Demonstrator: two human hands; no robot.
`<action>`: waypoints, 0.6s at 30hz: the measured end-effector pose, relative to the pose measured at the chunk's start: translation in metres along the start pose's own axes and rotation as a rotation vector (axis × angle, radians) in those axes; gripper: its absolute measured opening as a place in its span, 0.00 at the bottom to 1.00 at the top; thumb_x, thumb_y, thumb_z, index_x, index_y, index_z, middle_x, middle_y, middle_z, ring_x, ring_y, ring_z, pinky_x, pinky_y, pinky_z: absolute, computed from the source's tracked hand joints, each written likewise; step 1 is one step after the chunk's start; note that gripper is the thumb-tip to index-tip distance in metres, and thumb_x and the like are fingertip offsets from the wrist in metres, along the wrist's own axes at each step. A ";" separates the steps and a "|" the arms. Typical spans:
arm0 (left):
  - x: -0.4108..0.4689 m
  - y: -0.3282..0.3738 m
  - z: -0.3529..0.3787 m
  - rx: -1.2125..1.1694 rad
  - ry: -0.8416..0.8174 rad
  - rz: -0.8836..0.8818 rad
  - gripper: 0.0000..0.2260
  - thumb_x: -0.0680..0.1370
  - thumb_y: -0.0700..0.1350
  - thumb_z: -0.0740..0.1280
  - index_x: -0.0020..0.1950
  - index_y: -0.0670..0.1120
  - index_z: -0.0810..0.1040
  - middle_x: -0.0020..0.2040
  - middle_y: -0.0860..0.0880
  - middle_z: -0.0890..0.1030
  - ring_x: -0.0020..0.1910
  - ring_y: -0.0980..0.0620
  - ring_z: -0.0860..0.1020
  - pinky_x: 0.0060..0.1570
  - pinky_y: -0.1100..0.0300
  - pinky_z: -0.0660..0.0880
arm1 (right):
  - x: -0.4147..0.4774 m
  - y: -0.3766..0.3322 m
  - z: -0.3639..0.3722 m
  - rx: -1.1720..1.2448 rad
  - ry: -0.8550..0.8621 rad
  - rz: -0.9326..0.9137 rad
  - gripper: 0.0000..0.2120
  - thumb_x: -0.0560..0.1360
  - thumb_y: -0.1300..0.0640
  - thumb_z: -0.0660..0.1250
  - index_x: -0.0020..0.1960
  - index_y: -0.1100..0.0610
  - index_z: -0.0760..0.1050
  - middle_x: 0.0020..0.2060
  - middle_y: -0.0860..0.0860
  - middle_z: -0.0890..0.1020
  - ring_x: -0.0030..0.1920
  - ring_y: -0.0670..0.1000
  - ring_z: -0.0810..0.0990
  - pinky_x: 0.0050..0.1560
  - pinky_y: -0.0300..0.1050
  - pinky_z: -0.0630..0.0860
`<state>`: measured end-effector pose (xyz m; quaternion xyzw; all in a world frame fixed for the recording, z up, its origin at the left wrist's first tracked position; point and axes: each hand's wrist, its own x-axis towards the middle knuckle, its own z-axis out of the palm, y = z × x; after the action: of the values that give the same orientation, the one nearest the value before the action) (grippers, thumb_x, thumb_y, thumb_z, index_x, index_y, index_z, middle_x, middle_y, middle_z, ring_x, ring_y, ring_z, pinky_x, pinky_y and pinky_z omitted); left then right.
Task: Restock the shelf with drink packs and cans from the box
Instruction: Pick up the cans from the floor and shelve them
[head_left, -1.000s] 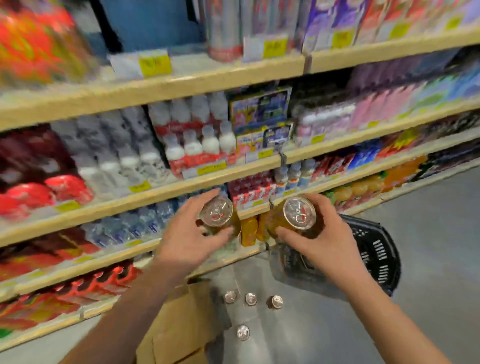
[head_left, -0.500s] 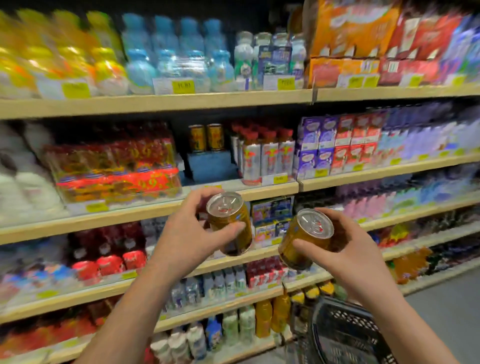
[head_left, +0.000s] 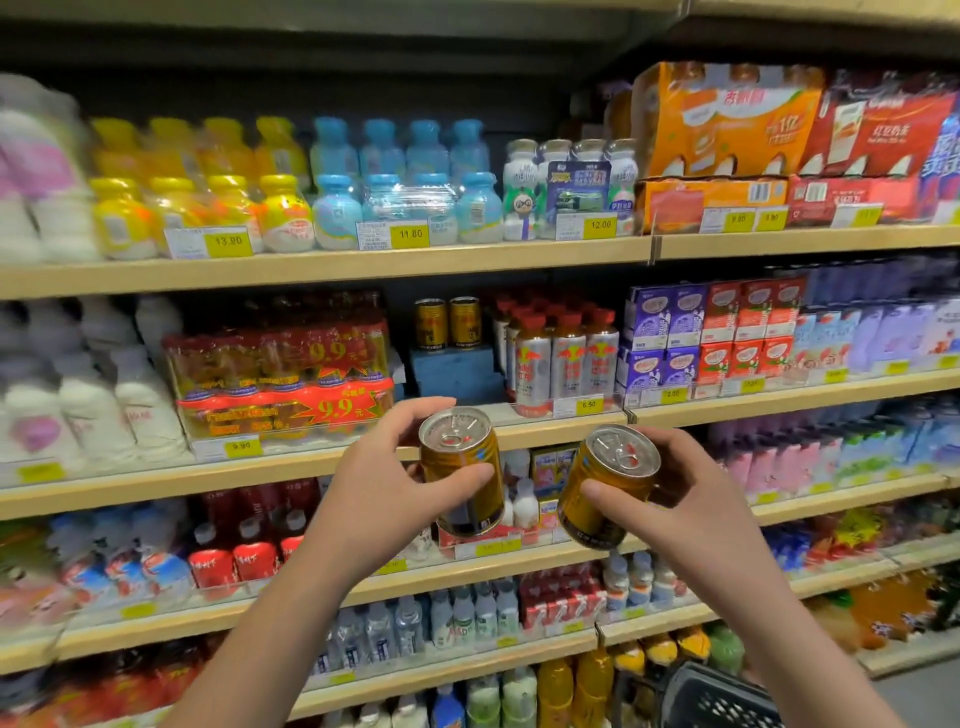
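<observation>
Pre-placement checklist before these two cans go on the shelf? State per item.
1. Left hand grip on the left can: ok, fingers and thumb wrap it.
2. Right hand grip on the right can: ok, though the can is tilted.
3. Matching stock found: ok, two gold cans stand on a blue block on the shelf above the hands.
4. Free space on the block in front of them: ok, appears bare.
5. Path to the slot: ok, nothing between hands and block.
6. Depth behind the two cans: cannot tell, dark.
</observation>
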<state>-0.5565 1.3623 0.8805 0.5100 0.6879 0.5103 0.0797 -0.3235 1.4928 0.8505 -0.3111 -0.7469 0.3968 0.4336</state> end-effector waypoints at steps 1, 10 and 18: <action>0.003 0.000 -0.001 0.006 0.011 -0.005 0.25 0.67 0.57 0.78 0.62 0.63 0.76 0.54 0.69 0.79 0.56 0.69 0.75 0.53 0.62 0.77 | 0.006 0.000 0.002 0.002 -0.006 -0.005 0.26 0.63 0.43 0.81 0.58 0.37 0.75 0.52 0.29 0.81 0.52 0.34 0.82 0.49 0.34 0.78; 0.056 -0.027 -0.020 0.106 0.076 -0.023 0.29 0.68 0.57 0.78 0.66 0.59 0.74 0.57 0.62 0.79 0.53 0.67 0.77 0.47 0.71 0.74 | 0.062 -0.002 0.043 0.009 -0.068 -0.047 0.26 0.66 0.47 0.82 0.60 0.41 0.76 0.51 0.38 0.83 0.50 0.32 0.80 0.43 0.31 0.78; 0.142 -0.071 -0.035 0.176 0.137 -0.029 0.29 0.68 0.56 0.78 0.67 0.55 0.73 0.59 0.58 0.78 0.55 0.60 0.77 0.46 0.72 0.70 | 0.139 -0.010 0.103 0.012 -0.076 -0.047 0.25 0.66 0.46 0.82 0.59 0.40 0.76 0.49 0.36 0.84 0.51 0.37 0.82 0.45 0.32 0.77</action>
<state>-0.6890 1.4543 0.8999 0.4687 0.7414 0.4803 -0.0053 -0.4763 1.5667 0.8831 -0.2755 -0.7675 0.4025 0.4160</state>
